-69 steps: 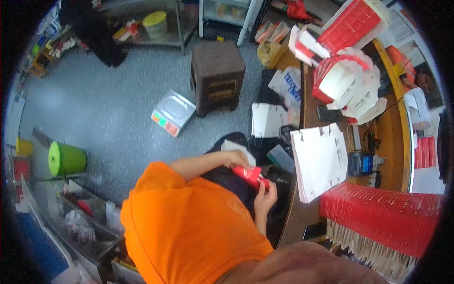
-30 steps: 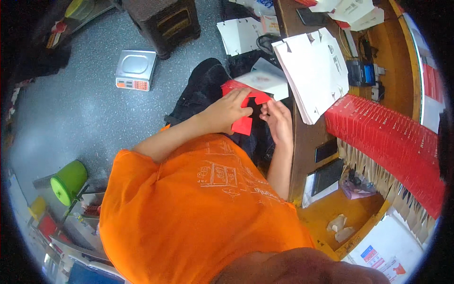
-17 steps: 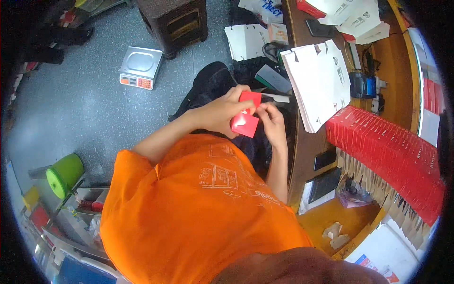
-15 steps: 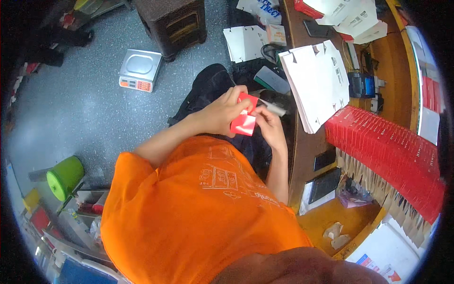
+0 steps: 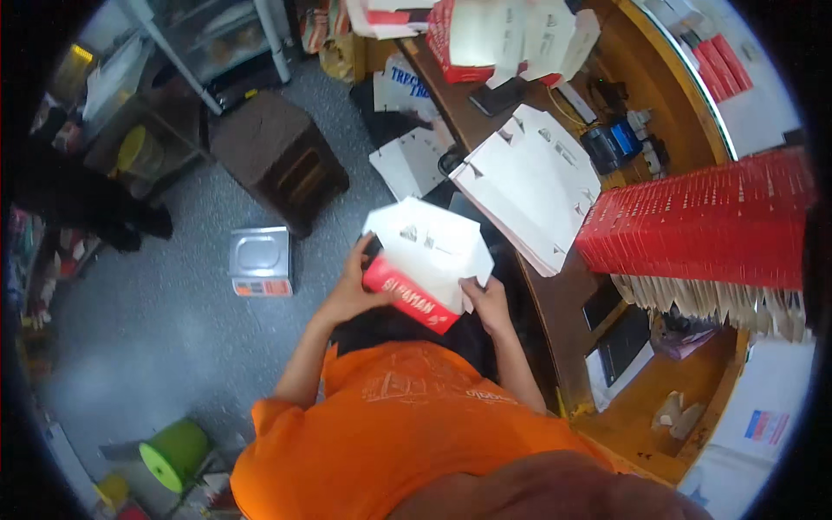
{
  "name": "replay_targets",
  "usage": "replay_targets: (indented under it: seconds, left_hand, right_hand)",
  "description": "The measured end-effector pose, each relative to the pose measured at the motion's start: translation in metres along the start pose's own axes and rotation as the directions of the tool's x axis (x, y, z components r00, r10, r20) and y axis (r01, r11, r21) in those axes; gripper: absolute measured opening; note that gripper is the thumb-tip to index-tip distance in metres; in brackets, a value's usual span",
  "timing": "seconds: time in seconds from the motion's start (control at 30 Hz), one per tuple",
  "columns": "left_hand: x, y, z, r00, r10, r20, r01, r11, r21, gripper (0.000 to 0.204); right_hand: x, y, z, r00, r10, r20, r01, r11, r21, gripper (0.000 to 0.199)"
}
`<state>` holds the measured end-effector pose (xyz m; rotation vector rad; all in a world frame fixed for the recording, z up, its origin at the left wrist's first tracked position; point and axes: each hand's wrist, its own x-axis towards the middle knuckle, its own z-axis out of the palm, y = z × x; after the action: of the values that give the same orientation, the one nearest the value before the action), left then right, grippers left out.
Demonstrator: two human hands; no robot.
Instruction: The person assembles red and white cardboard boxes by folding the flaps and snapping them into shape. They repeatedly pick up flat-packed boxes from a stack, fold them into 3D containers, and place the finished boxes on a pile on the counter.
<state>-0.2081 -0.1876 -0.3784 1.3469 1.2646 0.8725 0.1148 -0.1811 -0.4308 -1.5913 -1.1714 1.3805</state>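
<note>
A partly folded paper box point(image 5: 426, 250), white inside with a red printed front wall, is held above my lap. My left hand point(image 5: 354, 288) grips its left end, the thumb on the red wall and the fingers at the left edge. At the right end, my right hand point(image 5: 490, 307) pinches the side flap between thumb and fingers. The wide white lid panel stands up and away from me. Right of the box, a stack of flat white box blanks point(image 5: 536, 186) lies on the brown desk point(image 5: 555, 303).
A long red stack of box blanks point(image 5: 693, 230) lies on the right. Folded boxes point(image 5: 490, 43) and a dark phone point(image 5: 498, 97) occupy the desk's far part. On the floor are a scale point(image 5: 262, 260), a brown stool point(image 5: 277, 156) and a green bin point(image 5: 176, 455). A person's dark-clothed legs point(image 5: 95, 204) show at left.
The box has turned and opened out, so its white inside and red front wall now show. My hands have moved apart to its two ends. The view has shifted.
</note>
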Motion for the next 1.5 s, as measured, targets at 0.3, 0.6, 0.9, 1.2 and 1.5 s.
replay_targets:
  seconds: [0.3, 0.6, 0.9, 1.2, 1.5]
  left_hand:
    - [0.019, -0.017, 0.049, 0.934, -0.002, 0.358, -0.093, 0.964, 0.249, 0.037]
    - [0.015, -0.021, 0.067, 0.977, 0.023, 0.212, -0.060, 0.984, 0.168, 0.037]
    - [0.010, -0.022, 0.085, 0.963, -0.099, 0.252, -0.058, 0.833, 0.551, 0.043]
    - [0.059, -0.094, 0.073, 0.997, -0.016, 0.076, 0.013, 0.999, 0.036, 0.057]
    - [0.039, -0.058, 0.089, 0.822, -0.391, 0.414, 0.569, 0.542, -0.619, 0.051]
  right_hand:
    - [-0.008, -0.073, -0.008, 0.886, 0.164, 0.435, -0.324, 0.888, 0.326, 0.010]
    - [0.001, -0.047, 0.013, 0.852, -0.343, 0.394, 0.483, 0.805, -0.345, 0.040]
    - [-0.002, 0.005, 0.032, 0.785, -0.308, 0.537, 0.514, 0.809, -0.287, 0.037]
    - [-0.021, 0.030, 0.049, 0.884, -0.466, 0.020, 0.434, 0.805, -0.405, 0.049]
    - [-0.014, 0.033, 0.003, 0.979, -0.194, 0.061, 0.193, 0.981, 0.027, 0.041]
